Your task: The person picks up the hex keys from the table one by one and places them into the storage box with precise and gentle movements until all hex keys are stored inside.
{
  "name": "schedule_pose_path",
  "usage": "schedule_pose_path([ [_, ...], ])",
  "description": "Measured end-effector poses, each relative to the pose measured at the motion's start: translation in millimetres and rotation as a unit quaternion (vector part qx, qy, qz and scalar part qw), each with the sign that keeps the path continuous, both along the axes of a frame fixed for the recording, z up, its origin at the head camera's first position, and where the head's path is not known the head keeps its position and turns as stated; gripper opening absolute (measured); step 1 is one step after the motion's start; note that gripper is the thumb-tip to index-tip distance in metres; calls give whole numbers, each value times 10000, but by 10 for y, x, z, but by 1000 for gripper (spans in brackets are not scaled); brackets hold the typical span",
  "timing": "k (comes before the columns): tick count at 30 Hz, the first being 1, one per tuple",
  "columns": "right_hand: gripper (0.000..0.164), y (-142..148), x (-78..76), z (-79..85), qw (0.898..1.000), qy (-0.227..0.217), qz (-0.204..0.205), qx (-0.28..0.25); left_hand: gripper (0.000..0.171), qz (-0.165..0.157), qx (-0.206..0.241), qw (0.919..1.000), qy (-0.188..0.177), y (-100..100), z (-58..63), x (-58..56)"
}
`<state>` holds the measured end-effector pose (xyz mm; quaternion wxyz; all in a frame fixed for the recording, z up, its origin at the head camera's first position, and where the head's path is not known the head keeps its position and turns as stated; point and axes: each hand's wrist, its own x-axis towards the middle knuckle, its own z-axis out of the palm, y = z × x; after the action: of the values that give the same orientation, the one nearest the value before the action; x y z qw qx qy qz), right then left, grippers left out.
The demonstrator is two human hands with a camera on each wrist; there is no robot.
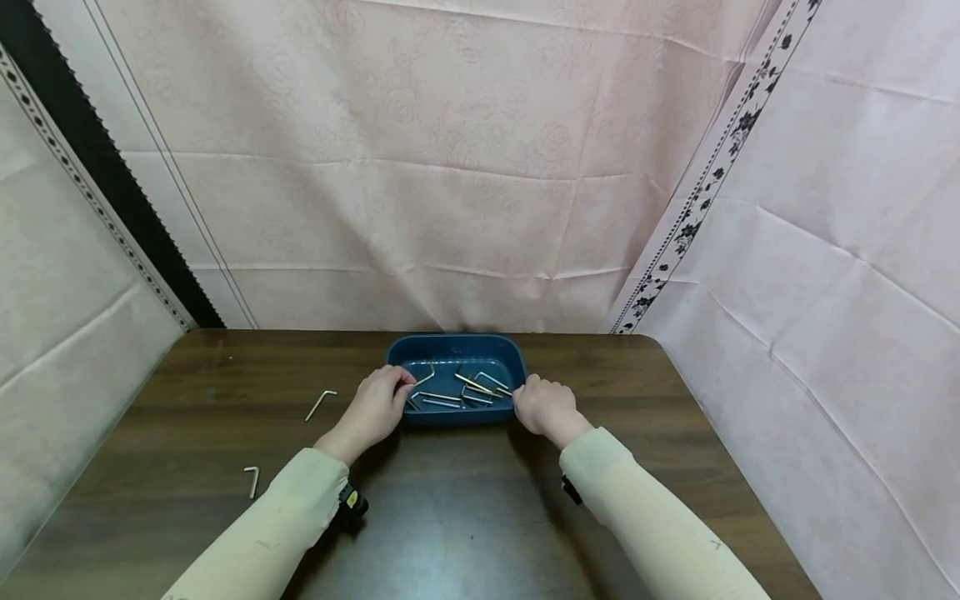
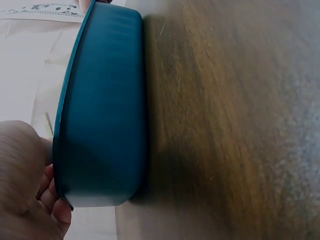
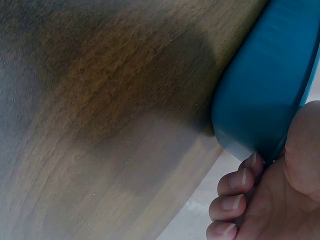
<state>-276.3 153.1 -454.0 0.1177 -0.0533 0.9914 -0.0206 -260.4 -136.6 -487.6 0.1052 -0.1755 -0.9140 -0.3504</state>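
Observation:
A blue tray (image 1: 457,417) stands at the far side of the wooden table, with several L-shaped hex keys (image 1: 440,400) lying loosely in it. At the tray's left end my left hand (image 1: 377,403) pinches a hex key (image 1: 425,378), its bent end standing over the tray. In the left wrist view this hand (image 2: 22,175) has its curled fingers right at the rim, the thin key (image 2: 49,123) rising beyond the thumb. My right hand (image 1: 545,406) grips the tray's right end, thumb over the rim and fingers curled beneath it in the right wrist view.
Two more hex keys lie on the table (image 1: 465,533) left of the tray: one (image 1: 321,404) near the left hand, another (image 1: 252,482) closer to the left forearm. Pale patterned cloth (image 1: 450,208) hangs behind the table's back edge and along both sides.

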Motion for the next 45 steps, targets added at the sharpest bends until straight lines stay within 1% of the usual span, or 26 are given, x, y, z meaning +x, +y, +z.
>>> schedule_pose_path([
  [4, 39, 2, -5, -14, 10000, 5, 8, 22, 8, -23, -136, 9999, -35, 11, -2, -2],
  [8, 38, 2, -3, -14, 10000, -8, 37, 41, 7, -14, -168, 9998, -89, 14, 2, 3],
  [11, 38, -1, 0, -9, 10000, -21, 53, 46, 7, -35, -74, 9999, -143, 2, 5, 17],
  [16, 39, -3, 4, 5, 10000, -20, 14, 16, 9, -130, 220, 9995, -188, -64, 18, 49],
  [21, 38, -3, 6, 7, 10000, -6, 7, 1, 12, -103, 596, 9981, -119, -200, 62, 100],
  [24, 38, 0, 5, 4, 10000, -16, 18, 17, 22, -49, 859, 9963, 46, -314, 67, 113],
  [27, 38, 4, 3, 2, 10000, -11, 18, 11, 32, 106, 1049, 9943, 188, -447, 33, 94],
  [29, 38, 6, 3, -1, 10000, -12, 28, 10, 37, 279, 1151, 9928, 154, -549, -3, 78],
  [31, 38, 7, 3, -4, 10000, -13, 50, 31, 42, 485, 1317, 9901, 7, -653, -54, 59],
  [33, 38, 9, 4, -4, 10000, -19, 43, 30, 46, 735, 1519, 9854, -214, -756, -107, 46],
  [36, 38, 11, 9, 0, 10000, -36, -1, -14, 51, 1115, 1847, 9742, -656, -895, -183, 39],
  [38, 38, 10, 12, 4, 9999, -49, -68, -98, 53, 1306, 1982, 9664, -990, -968, -214, 47],
  [41, 38, 8, 15, 12, 9998, -58, -121, -167, 54, 1507, 2047, 9557, -1485, -1042, -235, 66],
  [43, 38, 6, 16, 16, 9997, -60, -121, -181, 54, 1612, 1976, 9511, -1741, -1069, -231, 77],
  [45, 38, 3, 14, 20, 9998, -66, -90, -141, 54, 1706, 1910, 9476, -1912, -1081, -225, 79],
])
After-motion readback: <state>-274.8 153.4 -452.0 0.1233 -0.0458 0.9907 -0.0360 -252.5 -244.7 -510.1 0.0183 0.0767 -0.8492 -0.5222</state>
